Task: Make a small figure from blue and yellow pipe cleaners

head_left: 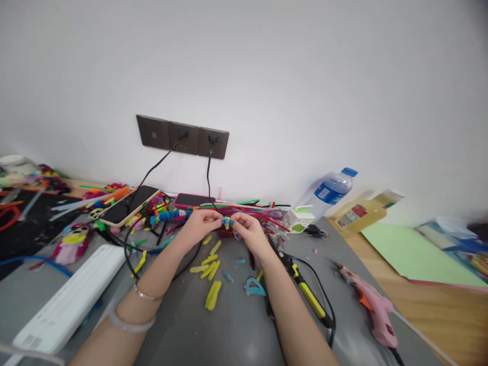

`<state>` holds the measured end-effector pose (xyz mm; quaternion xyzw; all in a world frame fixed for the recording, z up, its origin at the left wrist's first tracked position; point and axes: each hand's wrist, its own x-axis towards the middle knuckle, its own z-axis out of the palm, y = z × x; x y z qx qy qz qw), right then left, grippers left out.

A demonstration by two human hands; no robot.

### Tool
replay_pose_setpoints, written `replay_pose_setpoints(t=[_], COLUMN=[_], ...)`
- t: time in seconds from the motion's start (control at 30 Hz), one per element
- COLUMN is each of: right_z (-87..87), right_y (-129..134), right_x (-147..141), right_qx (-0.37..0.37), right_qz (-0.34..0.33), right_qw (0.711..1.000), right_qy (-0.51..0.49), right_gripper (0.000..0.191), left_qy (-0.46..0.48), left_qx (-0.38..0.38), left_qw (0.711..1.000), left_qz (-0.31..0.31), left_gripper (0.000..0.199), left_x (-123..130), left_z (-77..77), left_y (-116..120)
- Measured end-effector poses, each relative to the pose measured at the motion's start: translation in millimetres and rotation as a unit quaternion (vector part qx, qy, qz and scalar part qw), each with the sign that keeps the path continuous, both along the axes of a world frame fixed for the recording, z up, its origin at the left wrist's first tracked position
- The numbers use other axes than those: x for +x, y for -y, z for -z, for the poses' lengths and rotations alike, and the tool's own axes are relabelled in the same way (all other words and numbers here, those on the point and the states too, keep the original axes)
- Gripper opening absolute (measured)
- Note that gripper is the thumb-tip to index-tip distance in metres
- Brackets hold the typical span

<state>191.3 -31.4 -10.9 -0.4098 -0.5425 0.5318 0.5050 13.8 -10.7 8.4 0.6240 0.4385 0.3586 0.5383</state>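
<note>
Between the fingertips of my left hand (205,223) and my right hand (247,229) is a small blue and yellow fuzzy piece (227,222), seemingly bent pipe cleaner. Both hands pinch it from opposite sides, just above the grey table (183,325). Several short yellow pipe cleaner pieces (209,268) lie below the hands, with a folded yellow bundle (213,295) nearer to me. A light blue bent loop (254,287) rests beside my right forearm, and a small light blue piece (227,276) lies left of it. Fingers partly hide the held piece.
Yellow-handled pliers (310,299) and a pink glue gun (375,305) lie at right. A water bottle (332,190) leans by the wall. At left are a white power strip (72,300), a phone (131,204) and a pink doll-like figure (72,244). Black cords (208,178) run from the sockets.
</note>
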Motion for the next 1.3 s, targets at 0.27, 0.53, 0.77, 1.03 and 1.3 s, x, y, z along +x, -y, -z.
replay_pose_setpoints(t=[0.27,0.53,0.77,1.03,1.3], right_z=[-0.9,-0.7,1.3,1.4,1.9], right_y=[0.9,0.5,-0.5,-0.3,-1.0], right_x=[-0.2,-0.8,0.0,-0.2,0.1], right_qx=[-0.005,-0.009,-0.005,-0.008,-0.002], right_qz=[-0.004,-0.002,-0.006,-0.002,-0.001], right_qw=[1.0,1.0,1.0,1.0,1.0], right_qy=[-0.009,-0.009,-0.006,-0.001,0.007], right_gripper=[0.031,0.03,0.03,0.03,0.031], left_qy=[-0.009,-0.018,-0.024,-0.018,-0.013], left_qx=[-0.004,0.002,0.004,0.006,0.005], left_qw=[1.0,1.0,1.0,1.0,1.0], left_qz=[0.002,0.004,0.004,0.002,0.0], left_gripper=[0.039,0.04,0.039,0.039,0.039], left_x=[-0.2,-0.5,-0.9,-0.6,0.0], left_z=[-3.1,-2.7,-3.9,-4.5,-6.1], left_y=[1.8,1.1,1.8,2.6,3.4])
